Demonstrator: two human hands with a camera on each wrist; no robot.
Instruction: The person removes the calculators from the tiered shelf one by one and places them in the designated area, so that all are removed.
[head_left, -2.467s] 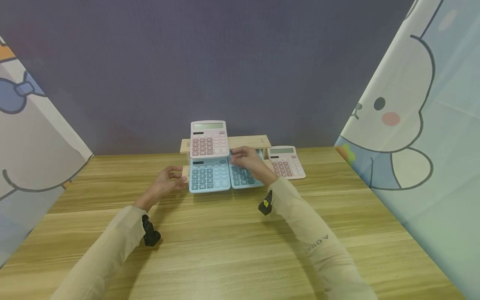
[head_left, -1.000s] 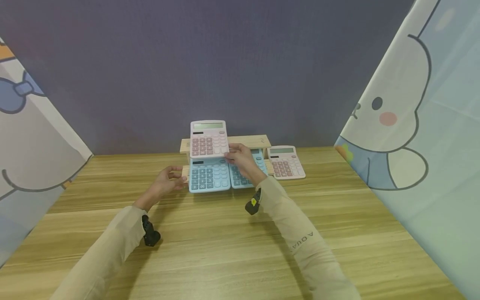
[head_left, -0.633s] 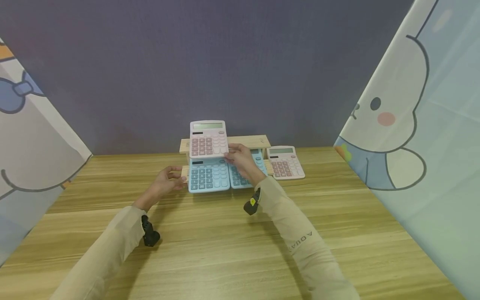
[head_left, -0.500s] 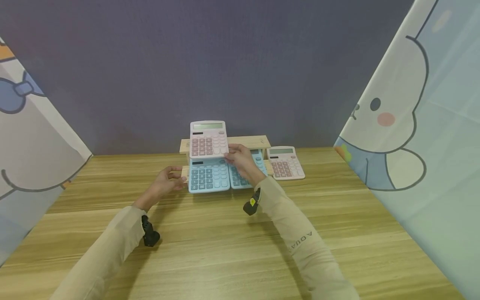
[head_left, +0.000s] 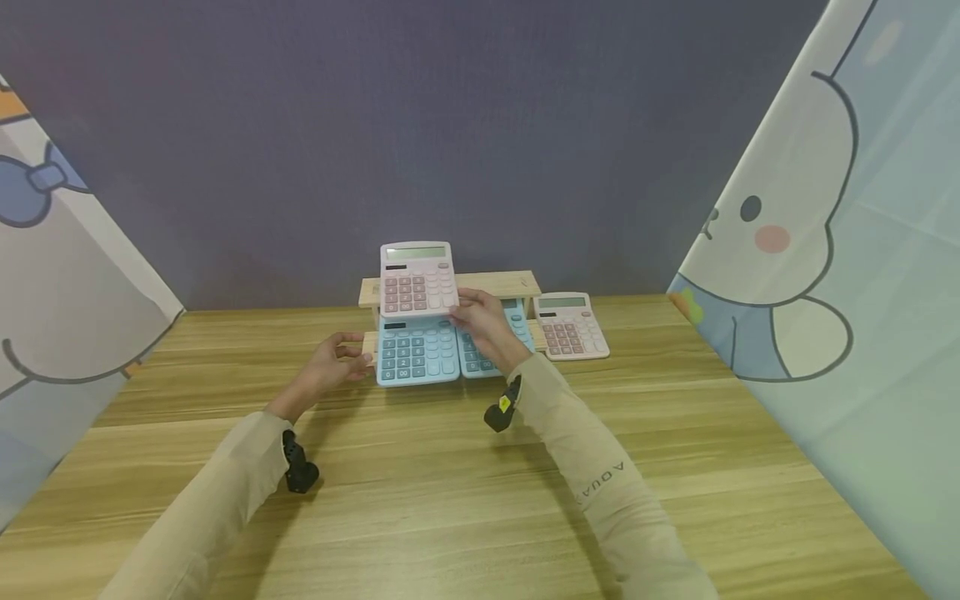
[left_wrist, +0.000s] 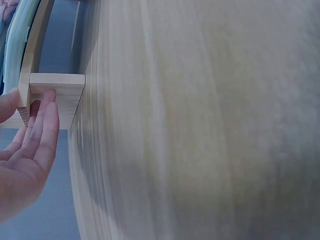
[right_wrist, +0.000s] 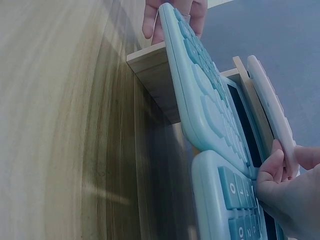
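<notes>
1. Obj. & location: upper pink calc. [head_left: 418, 282] was at the L half of the wooden rack [head_left: 498, 283], at top-board level, tilted, face toward the person. Whether the rack bore its full wt. could not be told.
2. R hand [head_left: 489, 327]: fingers clamped on the upper pink calc., thumb one side, fingers other, at its lower R corner.
3. L hand [head_left: 327, 367]: thumb & fingers closed about the L end of the rack's lower rail, approx. level w/ the blue units.
4. Key relation (insp.'s judgement): any shift of the calc. turned on that corner hold. Its body lay up & to the L of the R fingers; long axis ran up & away from the person. R hand nearer, in contact; L hand lower, apart from it.
5. Below: L blue calc. [head_left: 420, 358] & R blue calc. [head_left: 517, 315] leaned side by side on the lower tier, near ends projecting over the table [head_left: 420, 517]. Upper pink calc. overlapped top of L blue calc. in head view; contact n/c.
6. Adj.: second pink calc. [head_left: 572, 325], just R of rack, untouched.
</notes>
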